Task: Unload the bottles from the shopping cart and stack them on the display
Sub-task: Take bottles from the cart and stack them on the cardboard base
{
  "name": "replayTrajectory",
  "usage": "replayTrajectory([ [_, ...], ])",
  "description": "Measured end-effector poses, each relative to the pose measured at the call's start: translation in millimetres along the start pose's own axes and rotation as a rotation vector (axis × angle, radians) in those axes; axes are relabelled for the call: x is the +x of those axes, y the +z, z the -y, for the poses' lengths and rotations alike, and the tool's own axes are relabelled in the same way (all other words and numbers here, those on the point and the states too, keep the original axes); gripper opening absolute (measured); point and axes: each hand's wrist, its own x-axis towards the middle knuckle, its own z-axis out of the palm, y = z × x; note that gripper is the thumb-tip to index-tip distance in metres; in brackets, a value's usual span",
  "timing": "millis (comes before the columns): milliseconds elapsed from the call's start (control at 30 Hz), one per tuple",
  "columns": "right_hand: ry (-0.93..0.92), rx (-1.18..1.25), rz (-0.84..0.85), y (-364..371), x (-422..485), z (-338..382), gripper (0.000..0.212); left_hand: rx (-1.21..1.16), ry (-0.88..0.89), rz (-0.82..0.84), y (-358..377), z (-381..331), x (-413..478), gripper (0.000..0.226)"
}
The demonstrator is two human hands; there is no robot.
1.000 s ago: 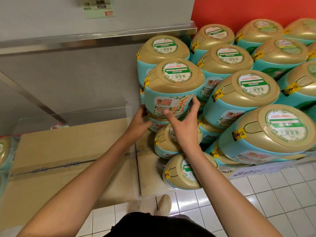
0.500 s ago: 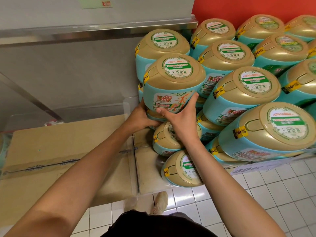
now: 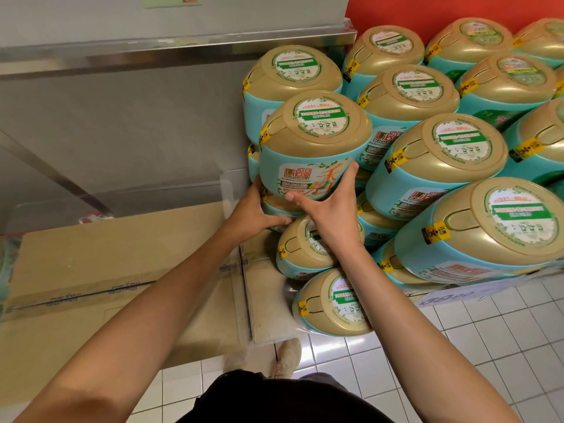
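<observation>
A turquoise bottle with a broad gold cap (image 3: 314, 141) sits at the left end of the stepped display stack (image 3: 439, 166), on top of lower bottles. My left hand (image 3: 256, 213) cups its lower left side, fingers under its base. My right hand (image 3: 331, 206) presses flat on its front label from below right. Several identical bottles fill the tiers to the right and below, caps facing me. The shopping cart is out of view.
A brown cardboard sheet under clear plastic (image 3: 106, 270) lies left of the stack, below a grey steel wall with a ledge (image 3: 152, 53). A price sign (image 3: 445, 297) hangs at the display's front edge. White floor tiles (image 3: 457, 361) and my shoes lie below.
The held bottle has settled slightly lower onto the stack. My right hand has slid up and flattened on its label; my left hand has curled further under its base.
</observation>
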Motion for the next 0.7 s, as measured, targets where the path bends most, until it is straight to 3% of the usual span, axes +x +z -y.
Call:
replayTrajectory([
  [433,-0.054,-0.113,-0.008,-13,-5,-1,0.098,-0.079,-0.063,-0.042,11,16,-19,0.106],
  [533,-0.011,-0.071,0.009,-22,-18,-2,0.104,-0.136,-0.109,-0.106,18,31,-39,0.090],
  [700,0.066,0.070,-0.012,-21,-57,0,0.087,-0.138,-0.181,-0.167,21,50,-82,0.060],
])
